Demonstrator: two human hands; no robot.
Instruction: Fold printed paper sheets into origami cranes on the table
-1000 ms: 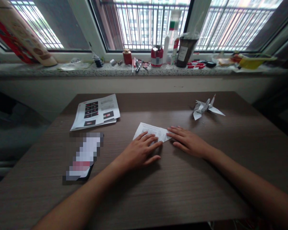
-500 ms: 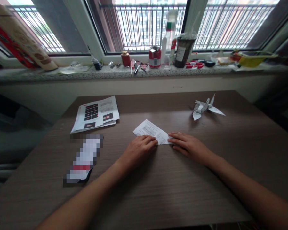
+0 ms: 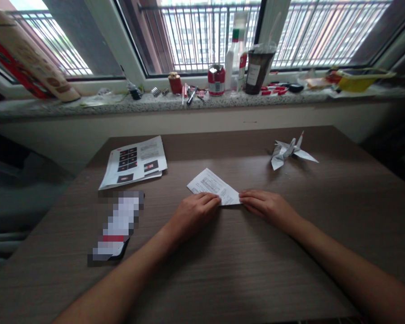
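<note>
A folded sheet of printed paper (image 3: 213, 182) lies on the brown table in front of me, its narrow corner pointing right. My left hand (image 3: 195, 211) rests over its near edge with the fingers pressed together, the thumb hidden underneath. At the right corner, my right hand (image 3: 265, 203) pinches the paper between closed fingers; its thumb is mostly out of sight. Beyond my right hand stands a folded paper crane (image 3: 286, 150).
Printed sheets (image 3: 135, 159) lie at the table's back left, with a phone (image 3: 118, 227) nearer me, its screen blurred out. On the windowsill (image 3: 104, 107) stand a red can (image 3: 216, 81), a dark drink cup (image 3: 257, 72), a clear bottle and a yellow basket (image 3: 356, 82).
My right hand's fingers have drawn together at the paper's right corner, where they were more spread. My left hand has barely moved. The view has shifted slightly.
</note>
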